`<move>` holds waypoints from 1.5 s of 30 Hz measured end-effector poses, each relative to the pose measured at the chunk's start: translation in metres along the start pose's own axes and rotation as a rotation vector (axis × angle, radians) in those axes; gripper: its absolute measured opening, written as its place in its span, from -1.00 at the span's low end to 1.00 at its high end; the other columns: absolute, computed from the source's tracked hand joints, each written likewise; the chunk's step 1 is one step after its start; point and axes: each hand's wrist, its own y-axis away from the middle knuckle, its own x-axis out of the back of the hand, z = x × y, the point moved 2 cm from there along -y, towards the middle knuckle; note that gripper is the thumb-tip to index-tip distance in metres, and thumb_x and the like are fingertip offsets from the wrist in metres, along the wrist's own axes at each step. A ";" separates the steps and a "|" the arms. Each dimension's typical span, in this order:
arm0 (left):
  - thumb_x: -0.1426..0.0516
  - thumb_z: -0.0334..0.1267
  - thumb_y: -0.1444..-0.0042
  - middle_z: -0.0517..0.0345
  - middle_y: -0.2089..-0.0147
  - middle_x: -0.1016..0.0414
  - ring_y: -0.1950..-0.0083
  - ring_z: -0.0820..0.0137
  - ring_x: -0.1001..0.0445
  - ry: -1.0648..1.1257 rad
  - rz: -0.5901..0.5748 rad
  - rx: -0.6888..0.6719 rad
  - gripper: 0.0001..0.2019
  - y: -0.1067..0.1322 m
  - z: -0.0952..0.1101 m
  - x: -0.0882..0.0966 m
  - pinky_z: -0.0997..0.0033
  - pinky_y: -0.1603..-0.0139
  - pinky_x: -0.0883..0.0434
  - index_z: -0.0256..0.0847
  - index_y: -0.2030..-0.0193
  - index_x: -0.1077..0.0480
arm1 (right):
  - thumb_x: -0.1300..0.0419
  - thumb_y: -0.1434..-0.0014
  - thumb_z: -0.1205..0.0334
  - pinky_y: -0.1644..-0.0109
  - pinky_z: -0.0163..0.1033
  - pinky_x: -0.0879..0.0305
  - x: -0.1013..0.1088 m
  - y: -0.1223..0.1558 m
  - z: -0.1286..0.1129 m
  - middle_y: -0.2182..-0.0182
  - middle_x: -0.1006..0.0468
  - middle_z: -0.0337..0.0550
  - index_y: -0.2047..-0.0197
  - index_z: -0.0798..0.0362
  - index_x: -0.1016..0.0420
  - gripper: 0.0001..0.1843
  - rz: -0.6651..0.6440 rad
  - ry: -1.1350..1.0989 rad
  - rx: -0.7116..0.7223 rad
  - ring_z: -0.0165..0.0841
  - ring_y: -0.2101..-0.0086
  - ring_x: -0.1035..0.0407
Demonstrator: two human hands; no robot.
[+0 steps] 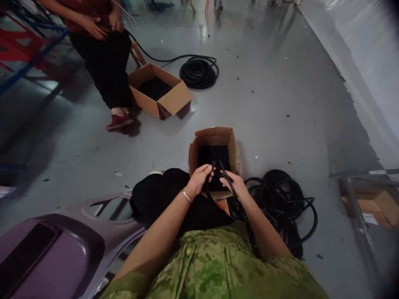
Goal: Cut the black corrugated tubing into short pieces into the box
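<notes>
My left hand (200,177) and my right hand (236,184) are close together over an open cardboard box (234,146) on the floor in front of my knees. Both grip a black hose (225,174) that bends between them and runs down past my right wrist to a loose heap of black hose (282,203) on the floor at my right. The box holds a dark mass of small black pieces (214,154). A silver bracelet (186,196) sits on my left wrist.
Another person (102,58) sits at the far left, both hands on a black hose that leads to a neat coil (198,71). A second open box (160,89) stands by their foot. A purple plastic chair (59,249) is at my left, metal shelving (358,207) at my right.
</notes>
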 end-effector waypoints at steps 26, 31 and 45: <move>-0.19 0.01 -0.06 0.29 0.55 -0.28 0.63 0.61 -0.14 -0.213 0.094 0.036 -0.68 -0.009 -0.010 0.006 0.56 0.61 -0.07 -0.26 0.36 -0.42 | -0.23 -0.11 -0.07 0.35 -0.31 -0.35 -0.007 0.008 0.013 0.40 -0.63 -0.21 0.02 -0.03 -0.60 -0.57 -0.068 0.243 0.072 -0.29 0.35 -0.52; -0.20 0.02 -0.03 0.30 0.56 -0.27 0.63 0.62 -0.14 -0.205 0.090 0.046 -0.67 -0.010 -0.012 0.006 0.57 0.62 -0.06 -0.26 0.38 -0.42 | -0.23 -0.13 -0.07 0.33 -0.30 -0.36 -0.008 0.008 0.012 0.36 -0.64 -0.21 0.04 -0.04 -0.61 -0.59 -0.068 0.259 0.083 -0.28 0.35 -0.52; -0.18 -0.04 -0.05 0.32 0.58 -0.24 0.63 0.62 -0.10 -0.234 0.056 0.082 -0.72 -0.007 -0.011 0.003 0.58 0.62 -0.02 -0.25 0.40 -0.41 | -0.23 -0.12 -0.06 0.28 -0.28 -0.36 -0.004 0.004 0.021 0.28 -0.67 -0.19 0.02 -0.04 -0.61 -0.57 -0.077 0.331 0.120 -0.26 0.32 -0.52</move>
